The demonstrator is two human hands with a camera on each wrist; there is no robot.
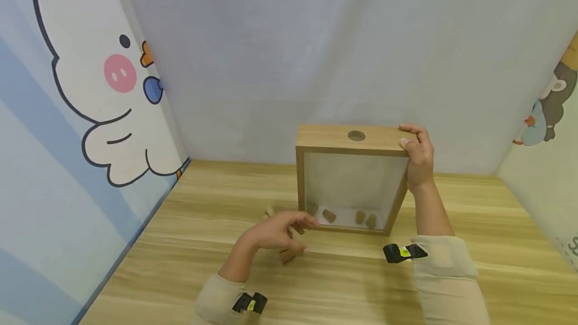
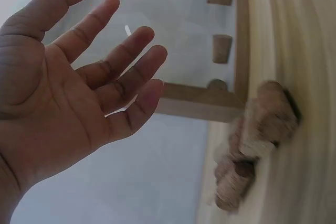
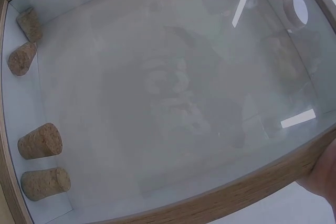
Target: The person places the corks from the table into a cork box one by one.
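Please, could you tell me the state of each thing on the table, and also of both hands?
Wooden box: upright on its edge
Round hole: uncovered, in the box's top
Four corks: inside, on the box's floor
Loose corks: piled on the table, outside the box
Left hand: empty, fingers spread
Right hand: gripping the box's upper corner

box frame (image 1: 326,136): smooth wood | front pane (image 3: 173,103): glossy, clear | corks (image 3: 41,141): rough, matt | tabletop (image 1: 180,245): wood-grained | sleeve (image 1: 444,270): matt cloth
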